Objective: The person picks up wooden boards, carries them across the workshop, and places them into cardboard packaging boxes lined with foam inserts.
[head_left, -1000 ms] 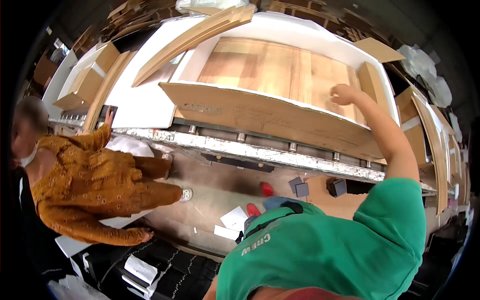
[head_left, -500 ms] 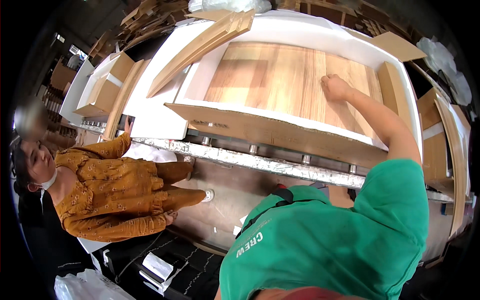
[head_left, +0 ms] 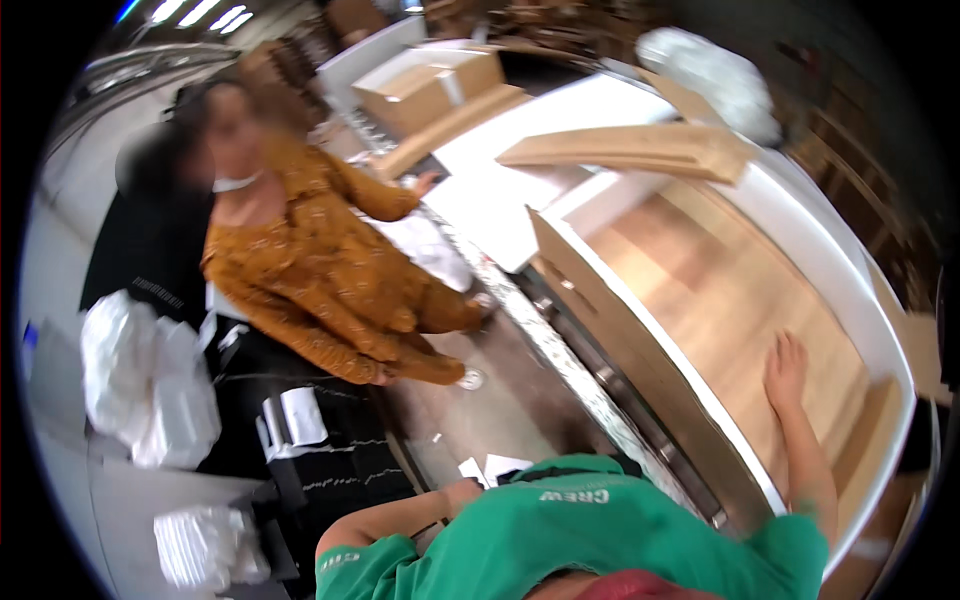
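My right hand rests on a wood-grain panel, fingers stretched out and nothing in them. The panel lies inside an open cardboard box lined with white foam. Close to my waist is my left hand, bent in against the green shirt; its fingers are hidden. A stack of long wood-coloured boards lies across the far left corner of the box, over a white panel.
A co-worker in a mustard outfit stands at the left, one hand at the conveyor's edge. Behind are another carton and a clear plastic bundle. White plastic bags and papers lie on the left.
The view has swung left, tilting the box in the picture. My right hand, curled on the panel before, now has its fingers extended. My left forearm has come into sight.
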Demonstrator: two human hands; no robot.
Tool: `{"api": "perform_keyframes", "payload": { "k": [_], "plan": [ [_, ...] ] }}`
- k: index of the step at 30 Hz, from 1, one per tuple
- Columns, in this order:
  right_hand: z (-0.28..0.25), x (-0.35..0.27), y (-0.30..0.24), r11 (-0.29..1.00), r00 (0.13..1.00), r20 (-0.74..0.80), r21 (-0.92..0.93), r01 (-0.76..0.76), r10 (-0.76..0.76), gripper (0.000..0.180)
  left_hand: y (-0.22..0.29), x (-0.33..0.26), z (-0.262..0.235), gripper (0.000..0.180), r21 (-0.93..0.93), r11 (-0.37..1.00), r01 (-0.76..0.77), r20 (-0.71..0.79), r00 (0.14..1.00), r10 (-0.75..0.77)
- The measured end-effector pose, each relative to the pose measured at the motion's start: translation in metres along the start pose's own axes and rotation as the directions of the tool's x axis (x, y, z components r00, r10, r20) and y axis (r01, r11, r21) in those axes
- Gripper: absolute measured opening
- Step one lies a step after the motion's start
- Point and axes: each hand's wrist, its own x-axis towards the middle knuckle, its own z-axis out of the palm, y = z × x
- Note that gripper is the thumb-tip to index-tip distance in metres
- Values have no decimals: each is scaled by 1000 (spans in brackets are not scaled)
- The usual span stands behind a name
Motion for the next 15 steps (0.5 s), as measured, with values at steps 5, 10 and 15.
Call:
{"api": "perform_keyframes", "payload": {
  "k": [5,10,15],
  "plan": [
    [-1,1,-5,1000,998,55,17,-10,9,31,-15,19,90,33,-509,763,397,-50,872,-487],
    [3,-5,6,1000,999,44,23,-6,5,32,58,0,-47,29,-72,989,129,60,990,-125],
    [-1,6,-7,1000,998,59,5,-22,22,33,8,14,8,27,119,993,-28,95,995,17]
  ]
}}
